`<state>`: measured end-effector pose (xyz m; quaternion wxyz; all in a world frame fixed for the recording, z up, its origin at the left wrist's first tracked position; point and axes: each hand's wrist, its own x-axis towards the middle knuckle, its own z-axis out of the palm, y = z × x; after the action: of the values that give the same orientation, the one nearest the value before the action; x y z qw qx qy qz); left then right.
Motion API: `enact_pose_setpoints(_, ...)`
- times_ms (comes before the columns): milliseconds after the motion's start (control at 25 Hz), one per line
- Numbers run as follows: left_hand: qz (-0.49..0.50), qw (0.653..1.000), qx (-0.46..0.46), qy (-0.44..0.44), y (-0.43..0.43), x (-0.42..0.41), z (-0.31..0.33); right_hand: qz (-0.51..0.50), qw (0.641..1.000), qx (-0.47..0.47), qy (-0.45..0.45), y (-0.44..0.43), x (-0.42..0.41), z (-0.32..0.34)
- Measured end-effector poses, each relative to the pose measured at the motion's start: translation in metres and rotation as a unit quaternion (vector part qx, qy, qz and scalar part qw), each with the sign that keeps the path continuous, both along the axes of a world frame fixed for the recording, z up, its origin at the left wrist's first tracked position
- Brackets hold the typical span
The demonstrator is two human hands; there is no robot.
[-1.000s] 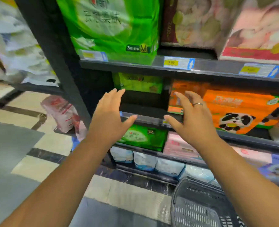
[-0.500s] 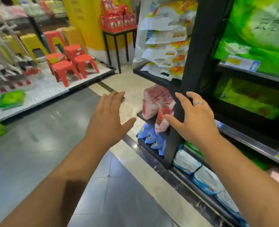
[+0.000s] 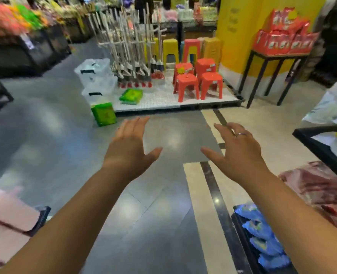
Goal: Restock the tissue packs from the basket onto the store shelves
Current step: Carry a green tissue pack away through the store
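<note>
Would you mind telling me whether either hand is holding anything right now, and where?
Nothing is held: the left hand and right hand are both open over the floor.

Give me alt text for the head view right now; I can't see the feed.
The left hand and right hand reach forward, open and empty, over the grey floor. Ahead, an upright green pack stands on the floor by a white platform bearing a flat green pack and red stools. Blue packs lie low at right.

red stools, brooms, clear bins
</note>
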<state>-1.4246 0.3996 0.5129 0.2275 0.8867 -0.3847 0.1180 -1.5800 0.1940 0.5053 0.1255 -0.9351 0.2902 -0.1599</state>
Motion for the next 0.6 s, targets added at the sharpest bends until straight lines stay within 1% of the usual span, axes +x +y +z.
enact_pose_setpoints(80,0.043,0.999,-0.009,0.006,-0.008,0.03,0.006,0.047,0.999,0.008,0.004,-0.019,0.052,0.011)
enact_pose_setpoints(200,0.102,0.994,-0.026,0.013,-0.018,0.076,0.008,0.113,0.994,-0.004,0.006,-0.04,0.135,0.023)
enact_pose_setpoints(360,0.171,0.984,-0.035,0.03,-0.021,0.141,-0.003,0.188,0.982,0.011,0.025,-0.049,0.236,0.016)
enact_pose_setpoints(480,0.209,0.975,-0.026,0.069,-0.023,0.214,-0.017,0.232,0.971,0.03,0.044,-0.053,0.327,0.001)
enact_pose_setpoints(600,0.216,0.973,-0.017,0.083,-0.027,0.301,-0.03,0.245,0.967,0.047,0.049,-0.06,0.42,-0.013)
